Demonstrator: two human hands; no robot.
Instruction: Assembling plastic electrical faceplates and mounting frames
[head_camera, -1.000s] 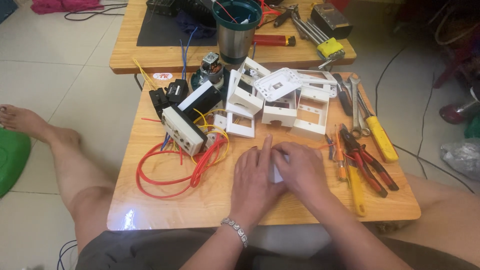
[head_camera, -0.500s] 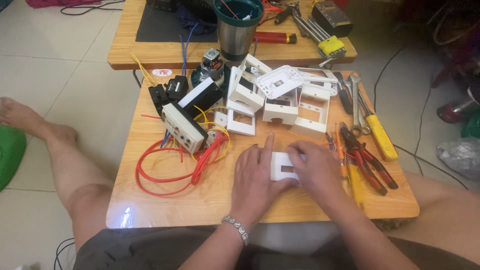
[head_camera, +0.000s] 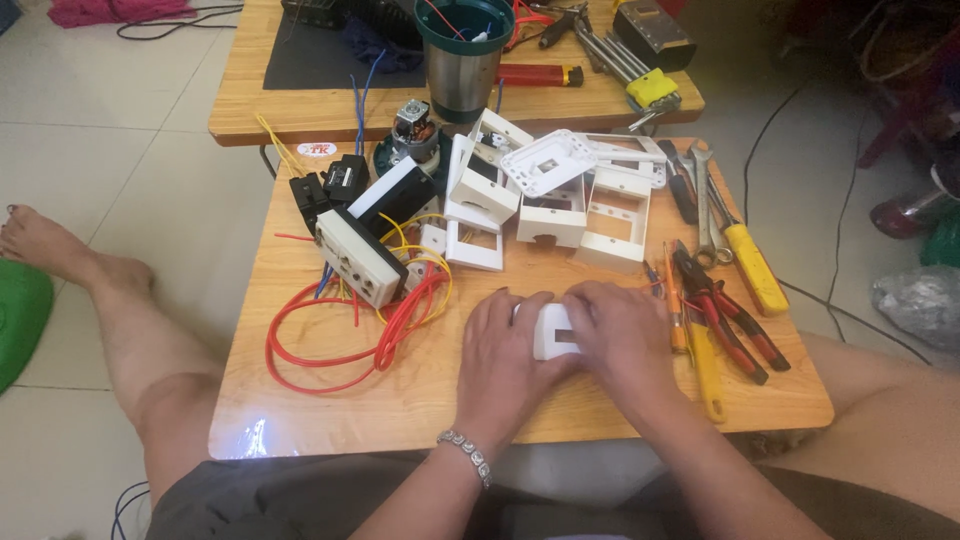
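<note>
On the near edge of a small wooden desk, two bare hands press down on a small white plastic plate with a dark rectangular slot in it. The left hand lies over the plate's left end, its fingers curled down and closed on that end; a beaded bracelet circles the wrist. The right hand covers the plate's right end, its fingers bent over the edge and gripping it too. The plate lies flat on the wood between the two hands, only its middle showing.

Just left of the hands, loops of red wire sprawl across the desk, with a few yellow wires tangled in near a white socket block that lies tilted. Behind that block sit some black parts. Beyond the hands, well apart from them, a heap of white plastic frames and boxes is piled loosely. To the right of the right hand lie red-handled pliers, touching or nearly touching a yellow-handled tool, and farther back a yellow-handled screwdriver beside a metal wrench.

A second desk stands behind the first, carrying a metal cup with a green rim and more tools. The person's bare leg stretches out over the tiled floor at the left.
</note>
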